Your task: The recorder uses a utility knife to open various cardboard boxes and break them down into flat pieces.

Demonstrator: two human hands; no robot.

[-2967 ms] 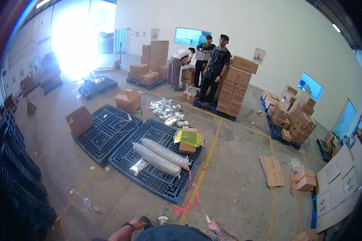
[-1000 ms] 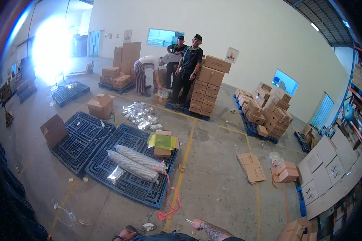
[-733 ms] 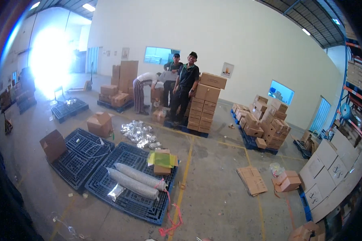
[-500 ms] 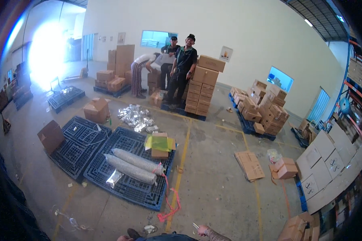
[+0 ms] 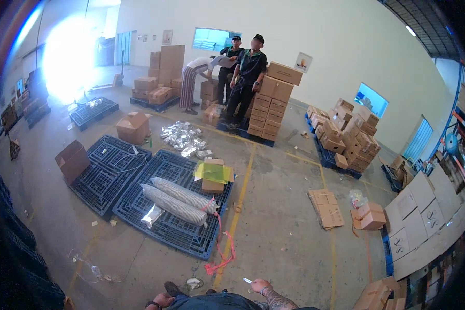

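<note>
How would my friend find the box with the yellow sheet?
Look for the blue pallet with two long tubes lying on it. Past the tubes, at its far right corner, sits a small brown box. Unlike the other boxes, it has a bright yellow-green sheet across it.

White glare at upper left washed out its surroundings, a blue flare streaked the rim, and fisheye distortion bowed the wall toward dark corners.

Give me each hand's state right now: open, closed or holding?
Left hand: cannot tell if open or closed; no held item shows.
Right hand: closed, holding a slim pale object, kind unclear.
</note>
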